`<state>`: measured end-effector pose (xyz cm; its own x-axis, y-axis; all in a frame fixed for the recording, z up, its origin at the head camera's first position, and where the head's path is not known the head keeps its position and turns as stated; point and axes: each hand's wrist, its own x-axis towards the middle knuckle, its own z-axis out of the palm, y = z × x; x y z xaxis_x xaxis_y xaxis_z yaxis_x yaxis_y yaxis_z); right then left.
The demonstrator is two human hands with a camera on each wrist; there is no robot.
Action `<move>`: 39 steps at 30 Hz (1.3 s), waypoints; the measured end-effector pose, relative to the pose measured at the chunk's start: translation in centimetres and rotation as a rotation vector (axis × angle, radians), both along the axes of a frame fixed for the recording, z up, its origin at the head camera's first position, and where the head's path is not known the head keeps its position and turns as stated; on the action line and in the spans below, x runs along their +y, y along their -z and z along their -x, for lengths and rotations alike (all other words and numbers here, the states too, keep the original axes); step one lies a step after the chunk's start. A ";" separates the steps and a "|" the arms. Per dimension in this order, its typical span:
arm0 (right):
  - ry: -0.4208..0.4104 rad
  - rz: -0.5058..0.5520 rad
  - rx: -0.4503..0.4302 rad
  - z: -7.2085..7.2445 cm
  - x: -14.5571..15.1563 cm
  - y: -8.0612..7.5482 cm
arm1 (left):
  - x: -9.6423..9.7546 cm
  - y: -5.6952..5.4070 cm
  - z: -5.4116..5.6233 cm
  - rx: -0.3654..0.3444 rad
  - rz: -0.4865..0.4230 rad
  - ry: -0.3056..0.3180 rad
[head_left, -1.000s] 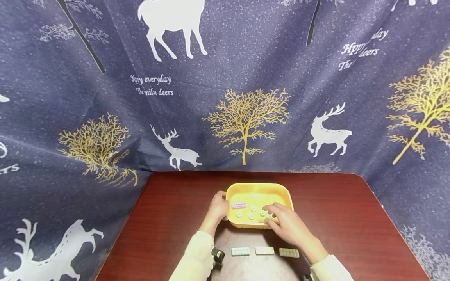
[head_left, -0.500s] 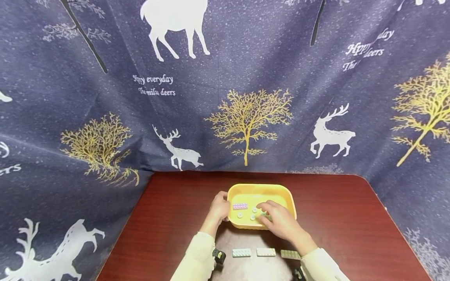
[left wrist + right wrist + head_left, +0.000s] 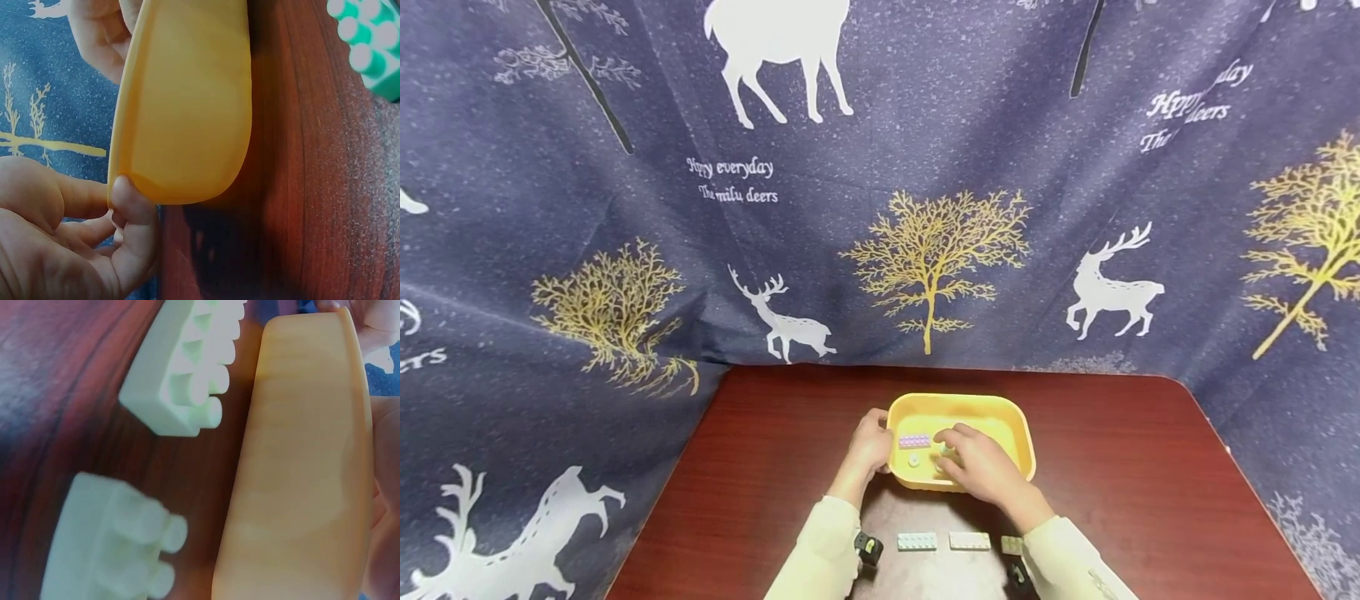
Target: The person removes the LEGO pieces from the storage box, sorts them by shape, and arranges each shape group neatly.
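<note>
My left hand [image 3: 871,442] grips the left end of a yellow plastic bin [image 3: 958,403]; in the left wrist view its thumb [image 3: 128,200] presses the outside wall just below the rim. The right hand [image 3: 981,467] reaches over the near rim into the bin, fingers bent down and thumb apart. A small round piece [image 3: 945,448] shows between its fingertips and thumb; I cannot tell whether the hand holds it. Left of it lies another pale round piece [image 3: 913,460] with a dark centre. A purple studded toy brick [image 3: 914,441] lies flat near the left wall inside.
In a row before the bin lie a light teal toy brick [image 3: 917,542], a cream one [image 3: 969,541] and an olive-green one [image 3: 1011,545], partly behind the right sleeve. The reddish wooden table [image 3: 1112,467] ends at a dark blue deer-print cloth [image 3: 865,317].
My right hand has moved left across the bin, now covering round pieces that were visible before. The right sleeve now overlaps the olive-green brick. The left hand keeps its grip.
</note>
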<state>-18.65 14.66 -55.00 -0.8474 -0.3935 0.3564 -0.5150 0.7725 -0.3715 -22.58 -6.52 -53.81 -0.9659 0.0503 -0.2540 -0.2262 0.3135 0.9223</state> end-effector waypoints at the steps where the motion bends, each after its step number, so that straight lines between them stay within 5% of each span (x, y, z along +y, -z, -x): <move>1: -0.002 0.003 0.006 0.1 -0.1 0.0 | 0.0 0.0 0.0 0.000 0.005 -0.001; 27: 0.024 -0.089 -0.088 3.6 -3.1 1.0 | -0.1 -0.2 -0.2 0.013 0.034 -0.001; 39: 0.018 -0.046 -0.147 4.6 -3.7 1.4 | 0.0 -0.1 -0.2 0.016 0.053 -0.001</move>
